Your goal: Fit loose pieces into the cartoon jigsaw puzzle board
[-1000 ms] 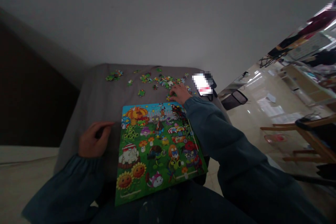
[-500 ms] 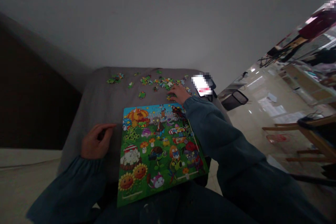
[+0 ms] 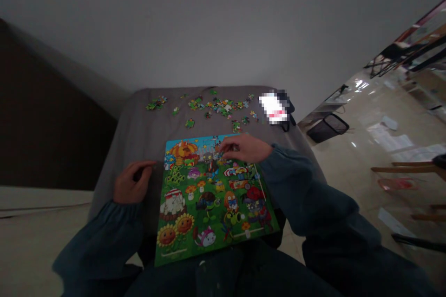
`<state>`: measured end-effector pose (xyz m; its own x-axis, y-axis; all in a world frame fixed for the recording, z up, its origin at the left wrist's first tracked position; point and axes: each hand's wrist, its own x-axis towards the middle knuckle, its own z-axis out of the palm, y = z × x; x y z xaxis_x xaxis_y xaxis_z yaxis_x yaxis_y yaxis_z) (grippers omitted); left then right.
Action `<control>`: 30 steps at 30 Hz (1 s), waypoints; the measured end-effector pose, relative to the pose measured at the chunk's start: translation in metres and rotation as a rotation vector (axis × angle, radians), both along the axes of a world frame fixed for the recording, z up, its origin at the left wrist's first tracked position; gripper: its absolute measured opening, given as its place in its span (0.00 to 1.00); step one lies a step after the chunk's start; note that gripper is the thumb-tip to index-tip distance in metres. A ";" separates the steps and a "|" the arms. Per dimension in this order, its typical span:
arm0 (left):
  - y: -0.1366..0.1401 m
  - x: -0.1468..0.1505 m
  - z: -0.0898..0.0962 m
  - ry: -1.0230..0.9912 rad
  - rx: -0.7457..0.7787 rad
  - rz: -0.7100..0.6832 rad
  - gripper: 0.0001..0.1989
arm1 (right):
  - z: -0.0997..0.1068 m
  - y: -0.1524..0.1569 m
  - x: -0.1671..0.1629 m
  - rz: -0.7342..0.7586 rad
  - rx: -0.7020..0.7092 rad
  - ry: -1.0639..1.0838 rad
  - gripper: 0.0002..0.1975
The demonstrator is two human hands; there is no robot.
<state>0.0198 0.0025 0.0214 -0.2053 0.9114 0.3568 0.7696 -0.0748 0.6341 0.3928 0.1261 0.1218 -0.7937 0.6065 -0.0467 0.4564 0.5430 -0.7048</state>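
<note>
A square picture board [image 3: 216,204] with colourful cartoon plants and zombies lies at the table's near edge, reaching over my lap. My right hand [image 3: 245,147] is over its upper right part, fingertips curled down and pinched together near the grey zombie figure. Whatever the fingertips hold, if anything, is hidden. To the left of the board my left hand [image 3: 133,182] rests on the cloth, loosely bent, with a gap between thumb and fingers and nothing seen in it. Loose jigsaw pieces [image 3: 223,106] are spread beyond the board, a few [image 3: 236,125] close to its far edge.
A grey cloth [image 3: 139,134] covers the table, which stands against a wall [image 3: 209,28]. A lit phone [image 3: 273,109] lies at the far right corner beside a dark object. On the floor to the right are a black bin [image 3: 324,127] and a wooden chair [image 3: 400,169].
My right hand has come back from the loose pieces to above the board, its fingers drawn into a pinch. My left hand stays beside the board. The view has shifted slightly.
</note>
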 end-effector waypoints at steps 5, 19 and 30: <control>0.000 0.000 0.001 0.025 -0.012 0.027 0.15 | -0.005 -0.043 -0.012 0.181 -0.063 -0.030 0.08; -0.001 0.002 0.000 0.014 -0.010 0.032 0.16 | -0.025 -0.044 -0.022 0.167 -0.069 -0.195 0.07; -0.001 0.001 -0.003 0.008 -0.022 0.028 0.15 | -0.031 -0.048 -0.023 0.167 0.076 -0.222 0.10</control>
